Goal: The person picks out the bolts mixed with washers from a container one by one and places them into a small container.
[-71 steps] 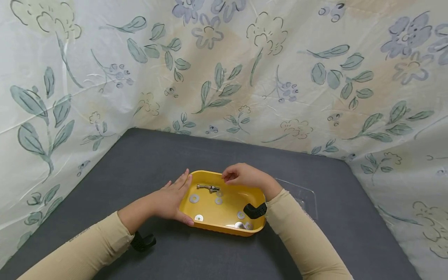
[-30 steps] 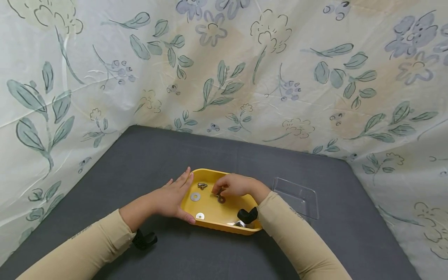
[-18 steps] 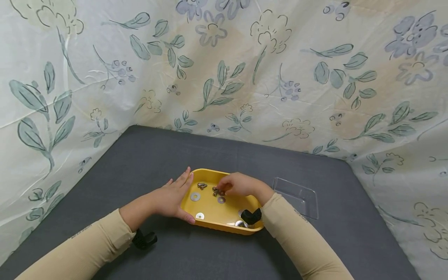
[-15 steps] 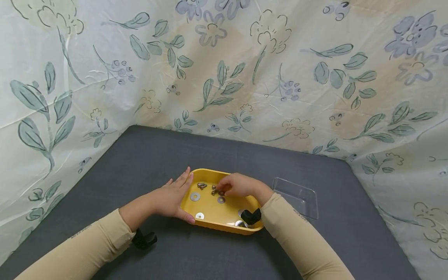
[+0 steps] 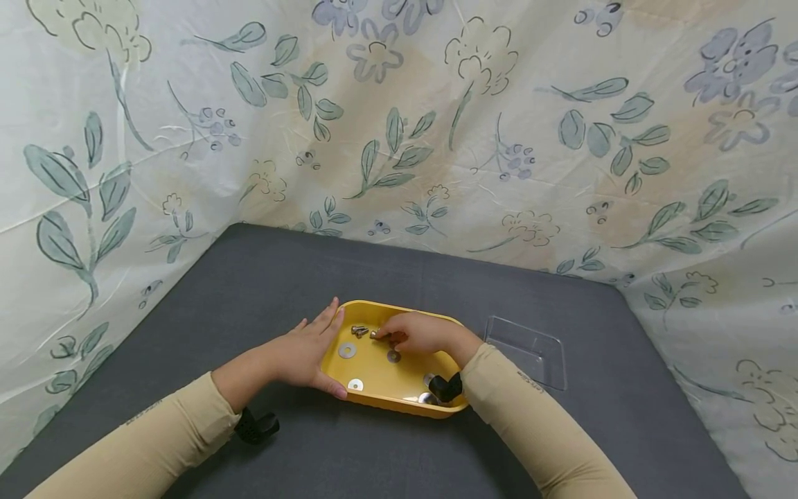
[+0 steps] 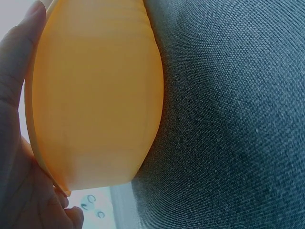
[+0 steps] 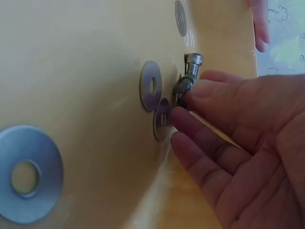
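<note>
My left hand (image 5: 302,357) rests against the left end of a yellow tray (image 5: 399,409), fingers straight along the far rim and thumb on the near side. The left wrist view shows the tray's outer wall (image 6: 95,95) beside that hand. Inside the tray, my right hand (image 5: 424,333) pinches at small socket-head screws (image 7: 193,59); its thumb and fingers partly hide them, so how many it holds I cannot tell. A separate little group of screws (image 5: 358,330) lies nearer the left end. Flat washers (image 7: 145,86) are scattered over the tray floor, two of them close under the right fingertips.
A clear plastic container (image 5: 526,353) stands right of the tray, partly behind the right forearm. Dark grey cloth (image 5: 299,263) covers the table, with a floral curtain (image 5: 399,138) behind it. Each wrist wears a black strap mount (image 5: 257,426).
My right hand has come down from the far rim into the tray, and within the last half second has shifted left with screws at its fingertips. The left hand stays on the tray.
</note>
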`<state>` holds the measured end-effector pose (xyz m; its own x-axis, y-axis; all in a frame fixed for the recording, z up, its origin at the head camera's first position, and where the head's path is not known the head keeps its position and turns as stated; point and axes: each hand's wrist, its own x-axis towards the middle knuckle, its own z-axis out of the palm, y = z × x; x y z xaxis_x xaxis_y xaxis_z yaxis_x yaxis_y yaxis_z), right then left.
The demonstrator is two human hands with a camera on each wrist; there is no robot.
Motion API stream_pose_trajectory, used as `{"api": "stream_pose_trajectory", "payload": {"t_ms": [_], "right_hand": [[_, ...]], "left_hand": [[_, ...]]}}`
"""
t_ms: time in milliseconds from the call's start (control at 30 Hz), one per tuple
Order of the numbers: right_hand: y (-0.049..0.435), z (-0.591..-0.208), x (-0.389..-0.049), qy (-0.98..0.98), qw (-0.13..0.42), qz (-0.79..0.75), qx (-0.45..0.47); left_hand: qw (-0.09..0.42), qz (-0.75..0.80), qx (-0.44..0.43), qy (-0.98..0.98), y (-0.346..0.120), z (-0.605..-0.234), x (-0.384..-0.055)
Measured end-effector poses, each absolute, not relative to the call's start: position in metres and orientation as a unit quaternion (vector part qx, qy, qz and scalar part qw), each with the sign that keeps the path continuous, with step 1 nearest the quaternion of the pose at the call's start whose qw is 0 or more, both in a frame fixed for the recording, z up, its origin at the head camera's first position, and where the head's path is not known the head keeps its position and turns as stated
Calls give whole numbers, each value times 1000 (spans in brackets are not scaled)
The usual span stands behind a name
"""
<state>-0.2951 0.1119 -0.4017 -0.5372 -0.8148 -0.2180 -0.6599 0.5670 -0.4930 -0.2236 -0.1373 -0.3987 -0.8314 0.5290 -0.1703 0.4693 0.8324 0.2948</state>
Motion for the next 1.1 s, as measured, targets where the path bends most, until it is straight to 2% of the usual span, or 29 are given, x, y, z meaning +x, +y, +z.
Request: {"api": "stream_pose_trajectory", "payload": {"t_ms": [167,500,767,1100], "right_hand": [[109,-402,-294,863,224,-174,-418],[93,-407,-297,880,188,-150,-410],[90,-408,-295,886,198,-161,-387],[94,-412,-298,870,211,-171,-412]], "left_hand": [[121,120,263,950,-137,-399,-223],[121,121,266,949,-137,-400,-222],[118,124,264,949,-137,-400,-222],[117,124,265,949,-137,-401,-222]]}}
